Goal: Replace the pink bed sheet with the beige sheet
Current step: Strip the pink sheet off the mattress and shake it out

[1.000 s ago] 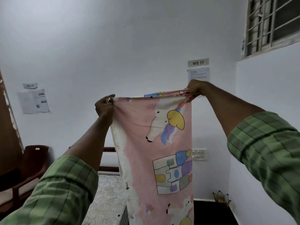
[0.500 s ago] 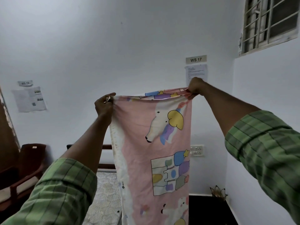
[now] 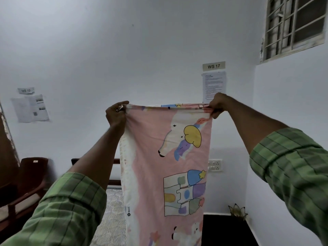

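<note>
The pink sheet [image 3: 165,166], printed with cartoon animals and a castle, hangs folded in a long narrow panel in front of the wall, held up in the air by its top edge. The left hand [image 3: 116,114] is closed in a fist around the upper left corner, and the right hand [image 3: 217,104] pinches the upper right corner, so the top edge runs nearly level between them. Both arms are raised, with green checked sleeves [image 3: 291,164] rolled back from the forearms. Below and behind the sheet lies a striped mattress [image 3: 111,215] against a dark wooden headboard [image 3: 115,160]. A dark chair [image 3: 26,180] stands at the left. On the wall, a sign [image 3: 213,66] reading "WS 17" sits above a paper notice [image 3: 213,86], and a barred window [image 3: 292,25] is at the upper right.
</note>
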Demonstrator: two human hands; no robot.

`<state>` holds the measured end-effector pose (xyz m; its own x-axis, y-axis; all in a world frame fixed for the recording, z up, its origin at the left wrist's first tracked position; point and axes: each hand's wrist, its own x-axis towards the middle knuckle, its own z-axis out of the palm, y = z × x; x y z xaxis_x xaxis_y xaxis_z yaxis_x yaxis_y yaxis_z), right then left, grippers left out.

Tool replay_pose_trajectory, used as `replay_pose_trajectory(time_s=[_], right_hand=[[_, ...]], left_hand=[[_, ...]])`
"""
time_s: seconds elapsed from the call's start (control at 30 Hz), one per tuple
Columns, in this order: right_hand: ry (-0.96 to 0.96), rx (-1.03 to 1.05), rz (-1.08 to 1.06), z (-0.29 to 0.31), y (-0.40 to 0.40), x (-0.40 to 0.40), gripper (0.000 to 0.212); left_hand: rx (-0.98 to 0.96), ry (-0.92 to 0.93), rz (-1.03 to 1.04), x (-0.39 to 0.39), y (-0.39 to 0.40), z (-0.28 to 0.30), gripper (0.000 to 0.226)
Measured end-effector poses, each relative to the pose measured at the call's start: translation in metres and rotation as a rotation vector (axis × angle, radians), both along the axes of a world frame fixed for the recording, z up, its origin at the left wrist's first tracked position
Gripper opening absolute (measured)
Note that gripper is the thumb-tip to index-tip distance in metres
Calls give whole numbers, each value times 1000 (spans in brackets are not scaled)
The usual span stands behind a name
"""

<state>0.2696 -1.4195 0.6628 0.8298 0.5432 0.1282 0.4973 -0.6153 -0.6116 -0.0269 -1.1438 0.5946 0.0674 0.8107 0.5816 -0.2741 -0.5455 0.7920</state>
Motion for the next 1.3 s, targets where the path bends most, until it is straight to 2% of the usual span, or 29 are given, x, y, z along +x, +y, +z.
replay_pose_trajectory(time_s=[0.17,0.3,0.4,0.47,0.63,0.8,0.97,1.1,1.13,1.2,1.27,1.3], right_hand=[[245,105,-3,-9,-4,5,15],[374,345,-52,-10,-7,4,18],[329,594,-63,-8,-2,10,30],[279,685,-13,-7,-1,14,35],[213,719,82,9,-2,9,31],[96,726,-17,11,-8,-4,25],[333,833,89,0,-8,-4,35],[405,846,171,-7,-10,3,14],[459,837,230,-9,-13,3,19],[587,781,401,-13,-19,3,21],[617,662,557,-16,-24,7,15],[596,573,587,-18,-26,8,21]], left_hand=[[1,59,5,11,0,1,43],[-3,83,48,15,-4,4,49],[1,76,56,18,-7,9,52],[-9,53,66,16,-8,17,53],[-82,23,76,8,-5,30,41],[-103,55,35,8,-6,23,39],[-70,61,-10,13,-6,12,37],[-38,36,-1,17,-8,4,32],[-34,33,0,19,-7,2,33],[-43,38,9,19,-2,-3,34],[-54,55,27,16,5,-9,34],[-52,69,35,14,8,-12,33]])
